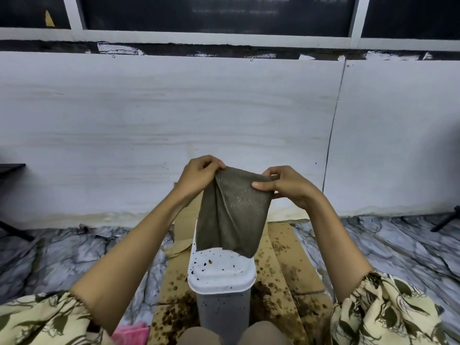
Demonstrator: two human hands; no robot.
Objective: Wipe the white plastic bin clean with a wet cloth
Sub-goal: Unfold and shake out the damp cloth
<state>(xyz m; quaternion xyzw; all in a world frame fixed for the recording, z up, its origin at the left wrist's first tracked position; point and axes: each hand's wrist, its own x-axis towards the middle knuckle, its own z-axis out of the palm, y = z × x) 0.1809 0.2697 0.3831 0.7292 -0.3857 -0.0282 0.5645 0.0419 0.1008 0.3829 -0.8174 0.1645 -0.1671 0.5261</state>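
Knees [206,336]: two, at the bottom centre of the frame, one on each side of the bin base.
Pink item [132,333]: bottom edge, left of centre, partly hidden; kind cannot be told.
Sleeves [388,312]: cream fabric with dark leaf print, lower left and lower right corners.
White plastic bin [221,277]: lower centre, upright between the knees; lid speckled with dark spots; side wall also spotted.
Cardboard [286,265]: flattened sheets under and behind the bin, stained with brown splashes.
Floor covering [398,247]: marble-pattern sheet, left and right of the cardboard.
Cloth [234,210]: grey-brown, centre of frame, hanging above the bin; its lower edge overlaps the far part of the lid in this view.
Left hand [199,175]: fingers curled, pinching the upper left corner of the cloth.
Right hand [286,185]: thumb and fingers pinching the upper right edge of the cloth.
Wall panel [224,108]: white, across the middle of the frame.
Windows [219,13]: dark panes with white frames, top of frame.
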